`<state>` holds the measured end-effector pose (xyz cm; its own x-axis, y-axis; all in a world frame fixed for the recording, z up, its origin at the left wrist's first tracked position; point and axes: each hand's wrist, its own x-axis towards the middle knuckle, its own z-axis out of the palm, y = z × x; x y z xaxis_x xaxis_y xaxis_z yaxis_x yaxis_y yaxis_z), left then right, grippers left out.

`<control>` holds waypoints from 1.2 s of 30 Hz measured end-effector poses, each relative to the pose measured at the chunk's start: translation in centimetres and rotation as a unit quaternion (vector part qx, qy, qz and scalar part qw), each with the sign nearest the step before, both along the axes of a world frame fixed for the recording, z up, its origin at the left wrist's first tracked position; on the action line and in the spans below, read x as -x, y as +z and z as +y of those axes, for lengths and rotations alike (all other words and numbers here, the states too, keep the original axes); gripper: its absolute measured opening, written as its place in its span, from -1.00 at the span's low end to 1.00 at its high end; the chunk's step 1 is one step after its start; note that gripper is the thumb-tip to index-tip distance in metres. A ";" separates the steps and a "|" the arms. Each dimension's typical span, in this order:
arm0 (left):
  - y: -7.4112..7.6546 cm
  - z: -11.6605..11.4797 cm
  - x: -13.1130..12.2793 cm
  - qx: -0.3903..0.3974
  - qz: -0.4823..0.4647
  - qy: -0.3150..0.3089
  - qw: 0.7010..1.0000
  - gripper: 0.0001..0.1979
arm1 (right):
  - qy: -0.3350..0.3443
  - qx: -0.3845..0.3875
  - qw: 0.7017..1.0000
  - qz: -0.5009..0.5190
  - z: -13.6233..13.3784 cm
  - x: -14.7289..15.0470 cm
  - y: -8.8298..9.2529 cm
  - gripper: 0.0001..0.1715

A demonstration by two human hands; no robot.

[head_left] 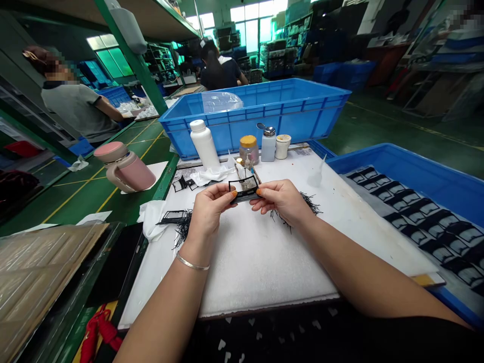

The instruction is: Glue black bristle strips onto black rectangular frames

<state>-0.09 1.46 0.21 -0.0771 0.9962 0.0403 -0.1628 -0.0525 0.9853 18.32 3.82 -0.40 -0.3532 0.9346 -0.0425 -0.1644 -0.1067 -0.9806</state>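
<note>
Head view: black frame (245,194) held up over the tabletop (264,262), around its middle, with the open window to the far side and the thicker bar to the near side. Gripped at both ends, between thumb and fingers of the left hand (207,206) and of the right hand (282,199); grip closed on the frame at each side. Best held lightly and evenly, judging by such slim bars: squeeze or twist too hard and risk bending them. Leave thumbs at the ends, window in plain sight, and turn both wrists together. Too small from here to judge the finish of the edges; bring closer to check. Beside the left wrist, a pile of black strands (182,229); past the right hand, more strands (310,203). Avoid snagging on either. Farther out, white bottle (204,143), yellow-lidded jar (248,151) and pump bottle (268,146): easy to knock, so work on the near side. Beyond these, blue bin (245,121); at right, rows of dark parts (408,201).
</note>
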 end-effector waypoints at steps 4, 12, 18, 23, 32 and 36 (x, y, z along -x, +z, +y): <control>-0.2 0.0 0.0 -0.003 0.003 -0.003 1.000 -0.77 | -0.002 -0.002 1.000 0.001 0.0 0.0 -0.1 -0.82; 0.1 0.0 0.0 0.003 0.003 0.003 1.000 -0.75 | 0.005 -0.006 1.000 0.001 0.0 -0.1 0.0 -0.79; -0.1 0.0 -0.1 -0.002 -0.004 -0.006 1.000 -0.74 | 0.004 -0.021 1.000 -0.002 0.1 -0.2 -0.1 -0.76; -0.2 0.1 0.0 -0.002 -0.004 -0.015 1.000 -0.77 | -0.001 -0.023 1.000 -0.003 0.1 -0.2 -0.1 -0.79; -0.3 0.0 -0.1 0.007 0.013 -0.035 0.999 -0.71 | 0.007 -0.002 1.000 -0.001 0.0 0.0 -0.1 -0.78; -0.6 0.1 -0.2 -0.009 0.038 -0.050 0.998 -0.66 | 0.031 0.002 0.999 -0.009 -0.2 0.2 -0.1 -0.79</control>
